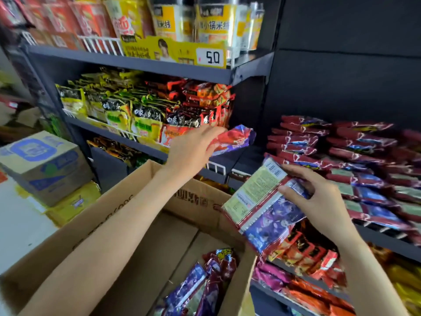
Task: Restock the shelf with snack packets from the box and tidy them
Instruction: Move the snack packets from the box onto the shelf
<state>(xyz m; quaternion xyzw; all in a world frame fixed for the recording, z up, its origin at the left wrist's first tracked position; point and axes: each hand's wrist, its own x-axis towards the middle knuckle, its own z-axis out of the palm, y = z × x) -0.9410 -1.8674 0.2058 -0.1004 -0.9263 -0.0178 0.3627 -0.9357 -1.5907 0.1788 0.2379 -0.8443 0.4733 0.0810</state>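
The shelf point(387, 233) being filled stands to the right and a little ahead of the person. On it lie rows of red and purple stacked packets point(355, 156), laid flat with their long sides running left to right.

The open cardboard box point(127, 201) sits low in front, between the 2 forearms. The box packets point(205, 286) are bunched in its near right corner, standing on edge; much of the box floor is bare.

The right hand point(319, 197) is the nearer one to that shelf, just beside the front edge of the stack. Its fingers curl over the top of a packet point(262, 201) and its thumb presses the face; this packet shows its printed back, and its long axis tilts from lower right up to upper left, not yet in line with the rows.

The left hand point(193, 149) reaches forward, higher and further left, gripping a second packet point(232, 140) by one end, the other end pointing right toward the stack.

So the next placement probably falls to the right hand: a short move rightward, with a turn to lay the packet flat and square with its neighbours. The left packet has further to cross.
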